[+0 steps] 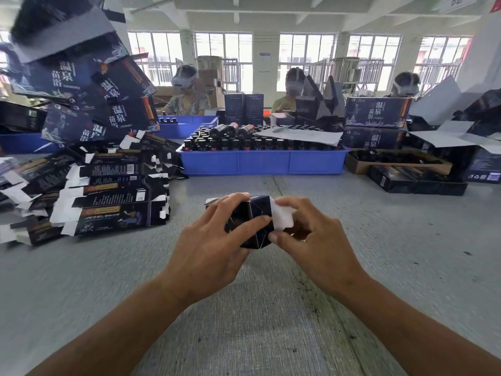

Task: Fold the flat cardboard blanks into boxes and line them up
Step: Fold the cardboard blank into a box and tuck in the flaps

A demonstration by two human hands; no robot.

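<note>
From the head camera, both hands meet just above the grey surface (244,308), a little beyond its near edge, and between them sits a dark, partly folded cardboard box (250,222). The left hand (214,241) wraps the box from its left side: the fingers curl over the top and the thumb lies across the near face, so this grip is clamped on the box. The right hand (311,237) comes in from the right, with its thumb and fingertips pinching the white end flap (282,217) that stands out from the box's right end; this grip too is closed on the box, at the flap. The box lies directly between the two grips, touching both, and whether it rests on the surface or is held just above it cannot be told.

To the left, well apart from the hands, a loose pile of flat blanks (108,196) spreads over the surface, dark printed faces with white tabs. Behind the pile stands a leaning stack of larger printed cartons (89,93). Straight ahead, beyond the hands, a blue tray (260,162) holds many small dark bottles (230,139). At the right, folded dark boxes (417,180) lie side by side near a brown cardboard tray (357,161). Three people sit across the surface.
</note>
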